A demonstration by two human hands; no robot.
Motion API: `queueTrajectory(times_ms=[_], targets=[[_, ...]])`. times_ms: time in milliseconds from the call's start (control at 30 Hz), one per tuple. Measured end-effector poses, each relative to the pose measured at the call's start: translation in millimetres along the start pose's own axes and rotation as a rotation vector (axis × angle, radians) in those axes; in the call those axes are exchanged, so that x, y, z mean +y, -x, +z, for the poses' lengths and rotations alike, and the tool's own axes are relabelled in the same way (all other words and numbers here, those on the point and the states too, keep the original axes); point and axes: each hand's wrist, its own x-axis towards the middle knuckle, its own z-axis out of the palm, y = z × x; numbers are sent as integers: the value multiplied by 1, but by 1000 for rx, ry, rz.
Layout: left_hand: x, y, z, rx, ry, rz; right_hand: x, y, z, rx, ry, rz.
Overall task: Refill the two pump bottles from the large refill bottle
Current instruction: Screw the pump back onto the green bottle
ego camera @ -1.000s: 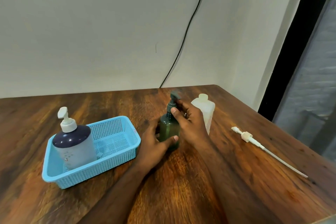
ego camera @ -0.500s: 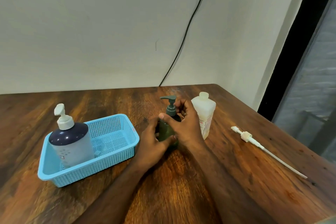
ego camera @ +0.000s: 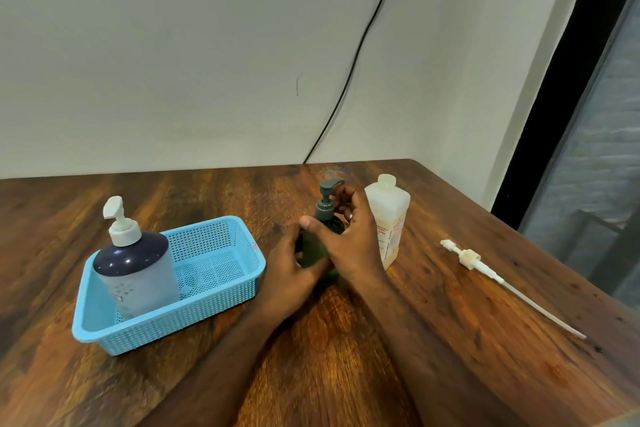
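Head view: the green bottle (ego camera: 317,246) stands on the desk (ego camera: 450,340) with both hands on it. The left hand (ego camera: 289,274) wraps its fingers round the low part of the bottle and holds it down. The right hand (ego camera: 349,239) curls round the top, with its thumb in front of the dark pump (ego camera: 327,203) collar and its fingers behind it. So each grip is closed on this one bottle, the left low and the right high. It looks like the pump is being twisted, but I cannot tell if it is coming off or going on.

What could go wrong? The refill bottle (ego camera: 386,218) stands just beside the right grip, on its far right side, and its top is open with no cap. If the right hand bumps it while turning, it may tip and spill on the desk. If the left grip is too soft, the green bottle may spin with the pump or fall over.

The other pump bottle (ego camera: 136,267) sits in the blue basket (ego camera: 214,284), off to the left of the left grip. A loose white pump with a long tube (ego camera: 485,270) lies well to the right of the right grip.
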Motion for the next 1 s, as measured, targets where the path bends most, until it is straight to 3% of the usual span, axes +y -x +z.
queueTrajectory(times_ms=[133,367,533,733,1000], targets=[[-1,0,0,27,25,9,3,1,-1,-19,-137,10],[0,0,0,14,5,29,-1,1,1,41,26,-11],[-1,-2,0,23,15,40,-1,5,2,-13,-106,3],[-2,-1,0,18,-7,57,-3,5,3,86,31,-35],[-4,-1,1,20,18,67,-6,11,3,100,-32,-81]])
